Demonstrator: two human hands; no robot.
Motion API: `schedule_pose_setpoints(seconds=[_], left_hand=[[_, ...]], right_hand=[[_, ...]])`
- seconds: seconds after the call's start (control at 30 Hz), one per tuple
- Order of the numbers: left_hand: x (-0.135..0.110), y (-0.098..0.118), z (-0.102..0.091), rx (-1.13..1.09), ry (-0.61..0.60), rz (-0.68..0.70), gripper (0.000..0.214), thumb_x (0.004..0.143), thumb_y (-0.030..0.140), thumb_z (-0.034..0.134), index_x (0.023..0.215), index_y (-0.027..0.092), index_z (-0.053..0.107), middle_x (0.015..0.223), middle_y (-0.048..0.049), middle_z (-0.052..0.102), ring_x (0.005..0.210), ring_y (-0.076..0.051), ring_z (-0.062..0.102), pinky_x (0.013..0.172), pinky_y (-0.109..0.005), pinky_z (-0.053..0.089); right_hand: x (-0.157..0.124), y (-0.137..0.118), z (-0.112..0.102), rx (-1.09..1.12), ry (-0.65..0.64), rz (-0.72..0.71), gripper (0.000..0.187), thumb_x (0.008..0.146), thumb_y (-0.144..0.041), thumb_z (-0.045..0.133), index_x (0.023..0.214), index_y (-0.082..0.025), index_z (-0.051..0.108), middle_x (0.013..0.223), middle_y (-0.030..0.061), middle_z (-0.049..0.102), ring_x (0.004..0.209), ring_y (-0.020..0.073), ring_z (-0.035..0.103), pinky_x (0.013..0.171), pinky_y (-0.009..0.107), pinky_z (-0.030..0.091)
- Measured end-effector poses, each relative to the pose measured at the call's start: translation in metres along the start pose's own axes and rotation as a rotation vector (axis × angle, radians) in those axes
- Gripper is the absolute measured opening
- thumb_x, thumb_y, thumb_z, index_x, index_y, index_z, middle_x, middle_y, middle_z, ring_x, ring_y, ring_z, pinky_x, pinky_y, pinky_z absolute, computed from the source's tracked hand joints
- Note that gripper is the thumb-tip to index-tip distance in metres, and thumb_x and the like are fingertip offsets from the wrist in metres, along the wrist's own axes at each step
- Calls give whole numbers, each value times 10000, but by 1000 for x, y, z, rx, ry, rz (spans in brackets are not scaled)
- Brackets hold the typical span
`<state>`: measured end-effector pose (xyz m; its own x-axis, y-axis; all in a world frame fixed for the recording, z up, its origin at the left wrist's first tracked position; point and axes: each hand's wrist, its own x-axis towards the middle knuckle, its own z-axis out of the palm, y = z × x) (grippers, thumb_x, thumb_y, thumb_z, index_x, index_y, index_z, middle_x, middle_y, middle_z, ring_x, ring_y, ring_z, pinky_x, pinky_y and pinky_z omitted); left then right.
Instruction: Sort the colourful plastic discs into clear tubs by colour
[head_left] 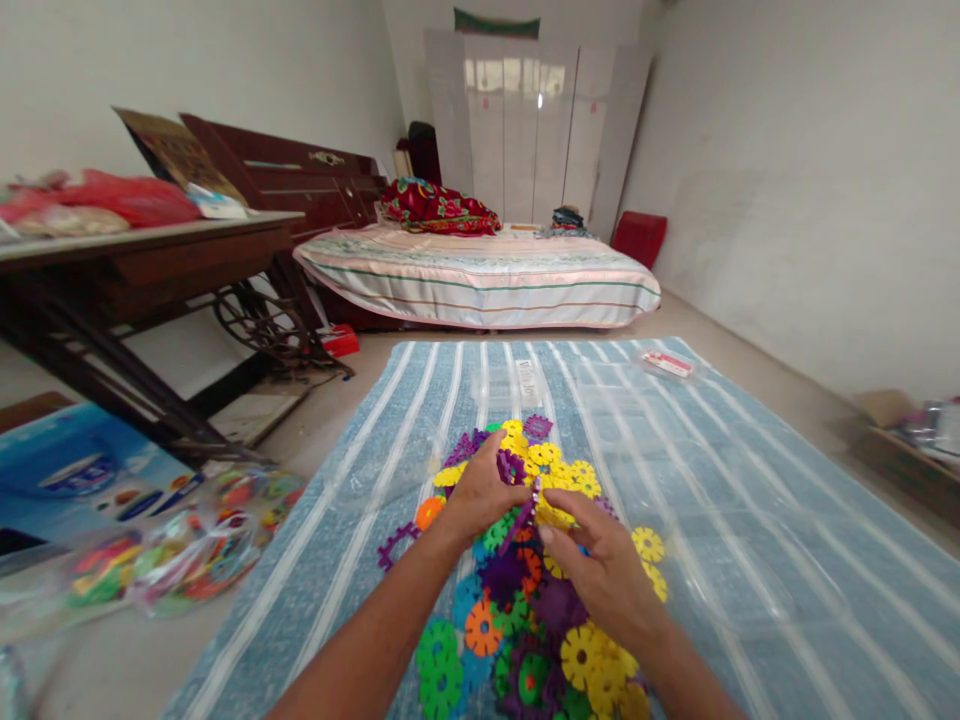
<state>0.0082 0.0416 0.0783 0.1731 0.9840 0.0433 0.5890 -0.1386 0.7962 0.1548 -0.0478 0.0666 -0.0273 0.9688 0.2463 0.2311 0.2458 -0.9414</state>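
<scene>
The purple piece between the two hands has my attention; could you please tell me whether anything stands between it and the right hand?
Nothing visible does: the purple piece is right beside the fingertips of the right hand, though whether they touch is unclear. The yellow pieces lie beyond, not visibly in the way.
</scene>
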Motion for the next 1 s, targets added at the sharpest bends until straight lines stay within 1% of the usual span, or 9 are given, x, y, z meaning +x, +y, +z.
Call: schedule_pose_setpoints(seconds=[0.1, 0.17, 0.3, 0.4, 0.47, 0.6, 0.7, 0.8, 1.0], left_hand=[[5, -2, -3, -53, -66, 57, 777, 535, 289, 755, 1256, 141, 505, 1327, -113, 526, 1221, -291, 490, 1037, -394, 381], [11, -4, -7, 84, -94, 84, 723, 572, 323, 739, 1234, 119, 531, 1307, -129, 543, 1205, -297, 507, 1022, -380, 395], [29, -11, -9, 410, -108, 117, 488, 728, 422, 611, 1106, 114, 607, 1208, -165, 597, 1155, -311, 537, 1001, -397, 389], [41, -18, -3, 465, -125, 114, 467, 726, 524, 595, 981, 135, 639, 1080, -170, 639, 1085, -346, 561, 956, -445, 399], [44, -21, 3, 502, -136, 111, 514, 693, 585, 609, 944, 138, 641, 1056, -173, 636, 1074, -360, 556, 946, -460, 396], [36, -18, 13, 586, -196, 163, 575, 705, 632, 567, 1021, 155, 617, 1195, -158, 580, 1137, -363, 500, 947, -464, 393], [20, -11, 18, 657, -267, 184, 551, 766, 640, 482, 1062, 189, 594, 1199, -118, 592, 1124, -345, 505, 886, -444, 437], [5, -6, 22, 657, -287, 198, 486, 827, 596, 418, 1043, 200, 599, 1064, -92, 648, 1032, -315, 555, 849, -428, 452], [-13, -2, 20, 446, -243, 215, 403, 897, 498, 356, 972, 214, 631, 982, -69, 677, 969, -231, 607, 876, -350, 442]], right_hand=[[-26, 10, -18, -186, 19, 24, 345, 829, -314, 559, 1165, -255, 610, 1170, 53, 632, 1072, 229, 592, 898, 359, 509], [-50, 26, -34, -369, 29, 23, 408, 785, -310, 606, 1192, -274, 608, 1245, 60, 599, 1160, 267, 547, 982, 419, 457], [-98, 79, -61, -609, -174, 36, 784, 621, -339, 759, 1352, -333, 475, 1457, 71, 391, 1311, 377, 371, 1042, 534, 380], [-119, 110, -61, -709, -293, 109, 730, 716, -236, 664, 1371, -428, 405, 1467, 26, 372, 1330, 371, 339, 1016, 567, 391], [-123, 114, -50, -747, -260, 123, 749, 708, -236, 667, 1383, -411, 395, 1476, 37, 354, 1335, 384, 324, 1021, 586, 369], [-111, 94, -19, -777, -99, 29, 879, 591, -317, 753, 1400, -272, 412, 1478, 109, 347, 1330, 417, 311, 1043, 590, 326], [-92, 81, -8, -772, 9, -17, 782, 674, -224, 635, 1412, -221, 378, 1416, 118, 434, 1291, 350, 399, 1028, 530, 370], [-69, 79, -5, -705, 60, -58, 741, 672, -144, 555, 1392, -205, 391, 1330, 109, 519, 1210, 295, 488, 994, 474, 419], [-29, 73, 9, -459, 279, 18, 533, 748, -193, 500, 1281, -187, 505, 1231, 99, 595, 1136, 244, 542, 975, 426, 436]])
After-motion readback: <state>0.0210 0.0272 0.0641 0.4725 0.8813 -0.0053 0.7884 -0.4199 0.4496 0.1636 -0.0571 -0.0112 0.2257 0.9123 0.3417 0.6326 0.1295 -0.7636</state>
